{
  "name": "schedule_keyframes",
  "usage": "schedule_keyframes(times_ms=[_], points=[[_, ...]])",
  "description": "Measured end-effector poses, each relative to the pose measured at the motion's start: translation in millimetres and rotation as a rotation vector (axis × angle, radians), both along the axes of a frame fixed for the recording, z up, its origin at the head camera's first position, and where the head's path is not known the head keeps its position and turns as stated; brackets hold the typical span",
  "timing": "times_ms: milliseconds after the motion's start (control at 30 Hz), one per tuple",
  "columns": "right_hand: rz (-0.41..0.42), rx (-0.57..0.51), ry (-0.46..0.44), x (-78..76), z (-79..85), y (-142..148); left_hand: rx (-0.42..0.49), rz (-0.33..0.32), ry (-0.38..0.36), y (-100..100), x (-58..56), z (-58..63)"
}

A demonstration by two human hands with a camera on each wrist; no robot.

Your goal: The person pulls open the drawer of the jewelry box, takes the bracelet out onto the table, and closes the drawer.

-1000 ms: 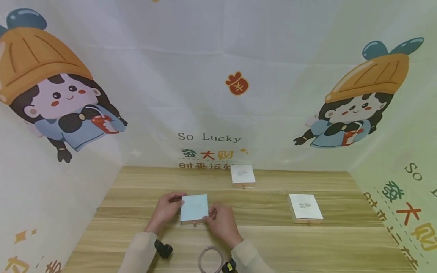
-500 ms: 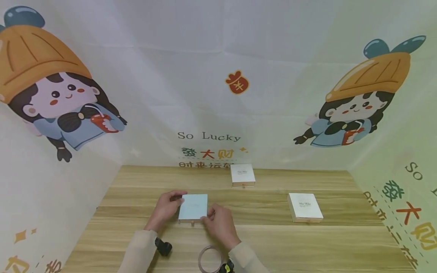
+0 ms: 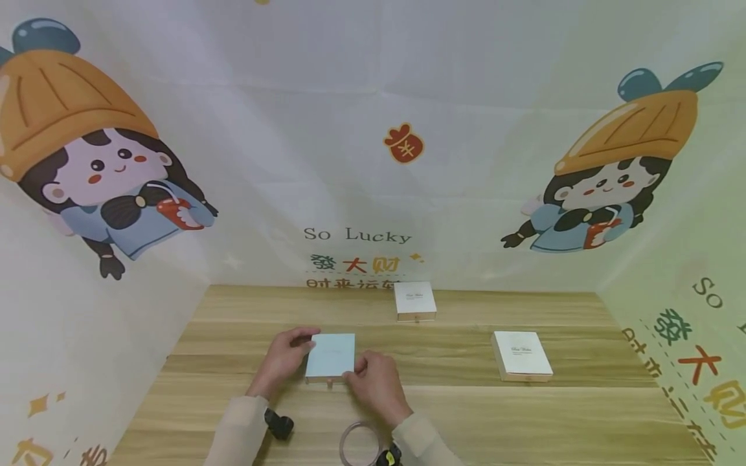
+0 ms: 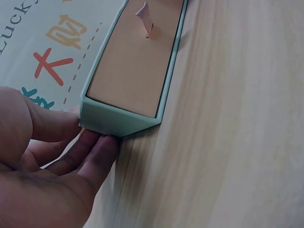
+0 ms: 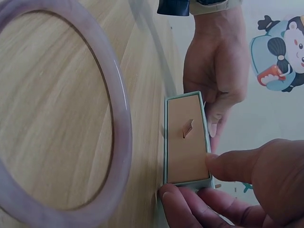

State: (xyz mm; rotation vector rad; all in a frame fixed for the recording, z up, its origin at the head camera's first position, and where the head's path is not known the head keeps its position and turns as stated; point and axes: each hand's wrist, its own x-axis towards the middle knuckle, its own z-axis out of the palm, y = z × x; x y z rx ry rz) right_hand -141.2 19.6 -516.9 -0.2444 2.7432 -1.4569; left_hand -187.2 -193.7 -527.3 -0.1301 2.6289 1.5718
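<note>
A small pale blue drawer box (image 3: 331, 355) rests on the wooden table, its tan drawer front (image 4: 137, 61) facing the person. From that front sticks a short pink ribbon pull (image 4: 146, 20). My left hand (image 3: 287, 353) holds the box's left side, thumb at the upper edge and fingers against the side wall. On the opposite side my right hand (image 3: 375, 382) grips the near right corner, with the thumb (image 5: 228, 165) at the top edge and fingers against the side. A pale purple bangle (image 5: 121, 118) lies on the table in front of the box, close to my right wrist.
One white box (image 3: 415, 298) stands at the table's back edge by the printed backdrop (image 3: 361, 194). Another white box (image 3: 522, 354) sits farther right. Black wrist devices, such as the left one (image 3: 280, 424), hang beneath the forearms.
The box has turned slightly and shifted a little left, its front edge now straighter to the person. My right fingers moved slightly left with it. Both hands keep their hold.
</note>
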Motion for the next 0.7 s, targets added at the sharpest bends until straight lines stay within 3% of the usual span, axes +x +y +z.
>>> schedule_keyframes(times_ms=[300, 700], points=[[0.034, 0.06, -0.015, -3.7, 6.9, 8.1, -0.037, -0.06, -0.009, -3.8, -1.6, 5.8], [0.075, 0.127, 0.147, -27.4, 19.6, 46.5, -0.034, -0.099, -0.033, -4.7, -8.3, 16.6]])
